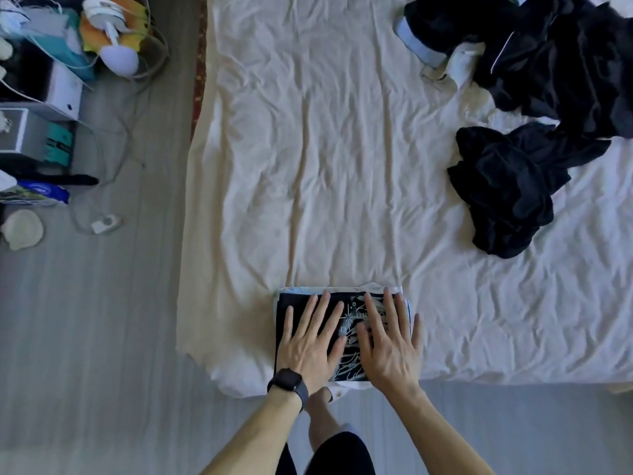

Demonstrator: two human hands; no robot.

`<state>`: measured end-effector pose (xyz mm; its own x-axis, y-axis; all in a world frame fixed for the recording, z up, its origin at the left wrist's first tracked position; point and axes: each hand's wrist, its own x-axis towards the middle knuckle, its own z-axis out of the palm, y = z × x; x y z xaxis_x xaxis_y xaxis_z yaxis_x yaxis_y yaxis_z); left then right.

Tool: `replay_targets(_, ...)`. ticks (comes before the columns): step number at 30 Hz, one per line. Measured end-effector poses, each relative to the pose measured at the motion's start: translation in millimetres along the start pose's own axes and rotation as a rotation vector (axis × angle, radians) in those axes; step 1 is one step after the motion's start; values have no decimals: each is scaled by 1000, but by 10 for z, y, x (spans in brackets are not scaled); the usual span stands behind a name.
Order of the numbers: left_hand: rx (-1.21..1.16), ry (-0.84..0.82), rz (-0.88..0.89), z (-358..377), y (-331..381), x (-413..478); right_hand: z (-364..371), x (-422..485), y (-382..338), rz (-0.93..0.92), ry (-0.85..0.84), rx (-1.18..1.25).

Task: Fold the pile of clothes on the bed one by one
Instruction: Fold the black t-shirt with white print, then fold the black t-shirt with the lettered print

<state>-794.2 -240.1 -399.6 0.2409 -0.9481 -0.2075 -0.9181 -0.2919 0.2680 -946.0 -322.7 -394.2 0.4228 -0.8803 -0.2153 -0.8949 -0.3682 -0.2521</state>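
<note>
The bed (325, 149), under a creased cream sheet, fills most of the view. The pile (555, 73) of dark clothes lies at its far right, with one black garment (507, 186) trailing nearer. A folded shirt (349, 318), black with a white print, sits at the near edge of the bed. The left hand (310, 341) and the right hand (387, 344) lie flat on it side by side, fingers spread and straight, pressing down. A black watch (287, 380) is on the left wrist.

Grey plank floor (102, 337) beside rumpled white bed (342, 149)
</note>
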Motion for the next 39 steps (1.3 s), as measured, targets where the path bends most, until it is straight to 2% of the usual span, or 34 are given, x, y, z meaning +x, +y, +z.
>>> replay_targets(4,20,-12,2,194,-77,198,271,265,198,-22,-92,14)
replay_targets(14,82,-43,-58,613,-118,476,727,539,453,1,-151,79)
replay_targets(25,101,-60,-39,701,-142,461,885,490,501,-51,12,156)
replay_targets(28,100,-71,-32,607,-115,457,790,492,457,-28,-42,134)
replay_targets(31,70,-163,-55,393,-64,440,546,466,339,47,-200,61)
replay_targets(36,66,-380,-59,-371,25,450,-89,319,67,71,-298,-3)
replay_targets(39,118,-449,-55,-903,8,370,-586,246,-67,10,-395,-43)
